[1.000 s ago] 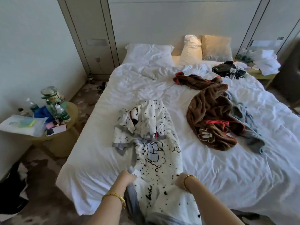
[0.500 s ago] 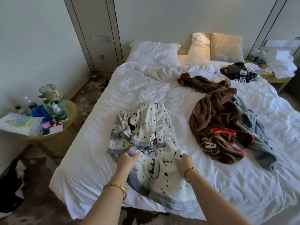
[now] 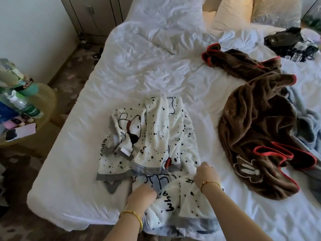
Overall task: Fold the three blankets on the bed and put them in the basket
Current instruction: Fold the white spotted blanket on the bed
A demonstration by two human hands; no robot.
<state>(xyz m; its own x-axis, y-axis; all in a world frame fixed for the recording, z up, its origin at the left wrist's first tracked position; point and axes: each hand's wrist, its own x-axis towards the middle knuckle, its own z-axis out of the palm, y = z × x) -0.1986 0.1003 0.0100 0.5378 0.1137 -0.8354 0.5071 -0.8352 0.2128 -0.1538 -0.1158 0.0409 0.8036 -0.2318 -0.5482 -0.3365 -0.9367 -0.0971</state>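
Gripping spotted blanket (image 3: 156, 136), near bed edge (image 3: 57, 218)

A white wall (image 3: 34, 32) meets a dark patterned floor (image 3: 73, 70). Pale panelled doors (image 3: 93, 14) stand behind the bed (image 3: 139, 70). A round yellow side table (image 3: 46, 101) sits left. Warm light falls on the pillows (image 3: 231, 13).

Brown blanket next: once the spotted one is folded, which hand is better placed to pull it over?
Right, probably. The right hand grips the spotted blanket on the side nearest the brown blanket, which lies crumpled to the right. The left hand is farther away and would have to cross over.
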